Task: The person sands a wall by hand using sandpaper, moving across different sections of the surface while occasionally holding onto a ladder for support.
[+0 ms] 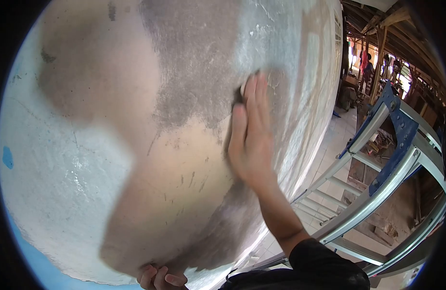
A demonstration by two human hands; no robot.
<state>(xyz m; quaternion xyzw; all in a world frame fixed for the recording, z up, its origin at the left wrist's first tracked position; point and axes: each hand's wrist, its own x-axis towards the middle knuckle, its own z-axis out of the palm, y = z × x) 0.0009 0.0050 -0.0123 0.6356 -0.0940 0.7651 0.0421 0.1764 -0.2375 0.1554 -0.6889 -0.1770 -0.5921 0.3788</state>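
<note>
My right hand (254, 137) lies against a patchy grey and cream wall (189, 159), fingers stretched upward and pressed together, thumb to the left. Between the palm side and the wall shows a small dark piece (238, 96) with a pale edge; most of it is covered, and its kind cannot be made out. Low in the view, my left hand (161, 277) is close to the wall with its fingers curled. Whatever those fingers hold, if anything, is hidden.
A metal folding ladder (397, 174) with blue hinge plates (394, 140) stands at the right. Below it are a tiled floor (334, 140) and wooden boards. Timber posts and roof beams (397, 19) fill the background. Blue paint (20, 237) borders the wall's lower left.
</note>
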